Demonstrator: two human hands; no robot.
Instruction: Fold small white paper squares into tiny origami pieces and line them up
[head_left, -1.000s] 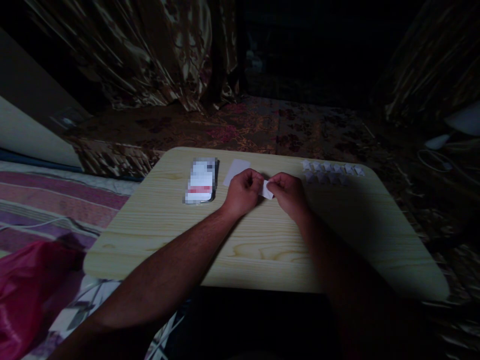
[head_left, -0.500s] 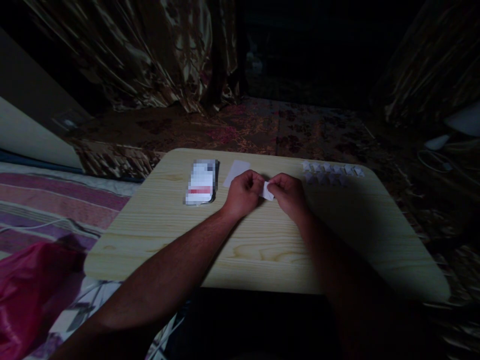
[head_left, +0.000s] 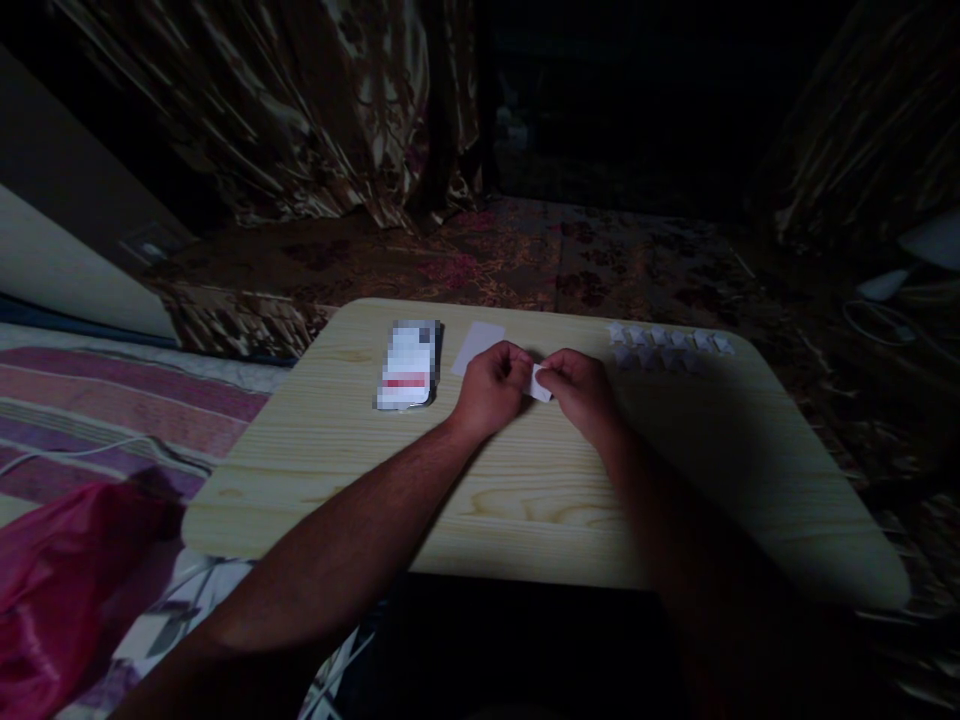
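A small white piece of folded paper (head_left: 539, 384) is held between my two hands above the middle of the table. My left hand (head_left: 495, 390) pinches its left side, fingers curled. Thumb and fingers of my right hand (head_left: 581, 388) close on its right side. Part of the paper is hidden behind the fingers. Just beyond my left hand lies a flat stack or sheet of pale paper (head_left: 478, 344). Right of my right hand, several small folded paper pieces (head_left: 658, 337) stand in two rows.
On the wooden table (head_left: 547, 500), a phone-like object (head_left: 409, 362), blurred by pixels, lies left of the pale paper. A pink plastic bag (head_left: 67, 570) rests on the striped bedding (head_left: 112, 400) at left. Patterned curtains (head_left: 360, 100) hang behind. A white cable (head_left: 881, 318) lies far right.
The whole view has shifted slightly, so the table appears a little further right. Both hands keep their grip on the paper, the fingers nearly unchanged.
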